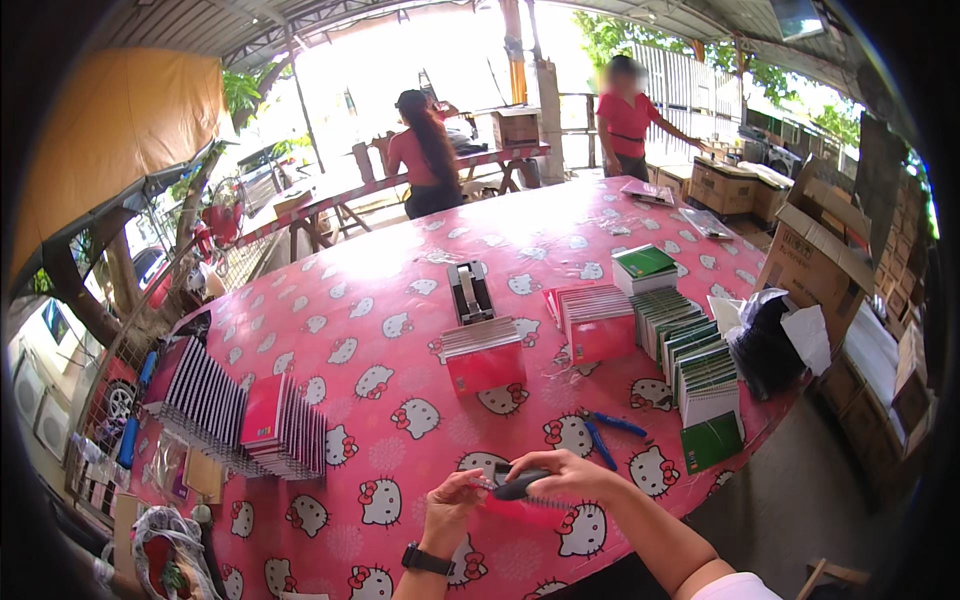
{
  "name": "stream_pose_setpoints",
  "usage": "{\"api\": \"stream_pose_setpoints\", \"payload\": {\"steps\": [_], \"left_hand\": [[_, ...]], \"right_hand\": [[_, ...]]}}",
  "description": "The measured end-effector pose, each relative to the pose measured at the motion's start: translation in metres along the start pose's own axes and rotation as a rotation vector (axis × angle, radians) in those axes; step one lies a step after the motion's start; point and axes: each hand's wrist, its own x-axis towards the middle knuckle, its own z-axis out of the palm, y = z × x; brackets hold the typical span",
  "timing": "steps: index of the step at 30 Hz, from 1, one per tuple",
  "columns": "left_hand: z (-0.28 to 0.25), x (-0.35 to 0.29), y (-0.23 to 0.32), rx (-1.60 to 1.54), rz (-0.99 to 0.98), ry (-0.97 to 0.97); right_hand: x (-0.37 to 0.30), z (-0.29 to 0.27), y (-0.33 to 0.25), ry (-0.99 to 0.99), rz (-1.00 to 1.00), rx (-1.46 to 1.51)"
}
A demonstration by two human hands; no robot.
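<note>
At the near edge of the table, a red spiral notebook [530,514] lies between my hands, its wire coil partly showing along the upper edge. My left hand [452,510], with a black watch on its wrist, pinches the notebook's left end by the coil. My right hand [568,474] is closed round a dark-handled tool that looks like pliers [520,486]. Its tip meets the left fingertips, and the exact contact is hidden. Just beyond the right hand lie blue-handled pliers [602,440]. A stack of red notebooks [484,358] stands farther ahead, beside a black tape dispenser [470,292].
Spiral notebooks [284,425] stand in rows at left. More red notebooks [597,322] and green notebooks [712,440] line the right side, near a black plastic bag [768,350]. Cardboard boxes [815,250] stand off the right edge. Two people in red work beyond the table [370,385].
</note>
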Motion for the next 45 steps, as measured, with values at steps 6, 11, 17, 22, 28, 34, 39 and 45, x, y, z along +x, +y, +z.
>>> {"api": "stream_pose_setpoints", "payload": {"steps": [6, 11, 17, 22, 28, 34, 39, 45], "left_hand": [[0.007, 0.003, 0.003, 0.158, 0.003, -0.015], [0.007, 0.001, 0.004, 0.207, 0.092, -0.061], [0.009, 0.003, 0.018, 0.17, -0.081, 0.005], [0.041, -0.022, 0.055, 0.366, 0.1, 0.143], [0.089, -0.028, 0.057, 0.319, 0.222, 0.099], [0.089, -0.039, 0.063, 0.364, 0.249, 0.078], [0.091, -0.041, 0.057, 0.441, 0.3, 0.122], [0.086, -0.032, 0.054, 0.423, 0.271, 0.097]], "right_hand": [[-0.008, 0.003, 0.006, 0.017, -0.024, 0.073], [-0.01, 0.008, 0.004, 0.073, -0.021, 0.158], [-0.004, -0.025, 0.01, 0.404, -0.301, -1.089], [-0.015, 0.02, -0.025, 0.404, -0.527, -1.072], [-0.029, 0.07, -0.035, 0.358, -0.457, -0.571], [-0.034, 0.082, -0.042, 0.317, -0.431, -0.465], [-0.031, 0.082, -0.046, 0.346, -0.564, -0.698], [-0.027, 0.081, -0.042, 0.302, -0.428, -0.734]]}}
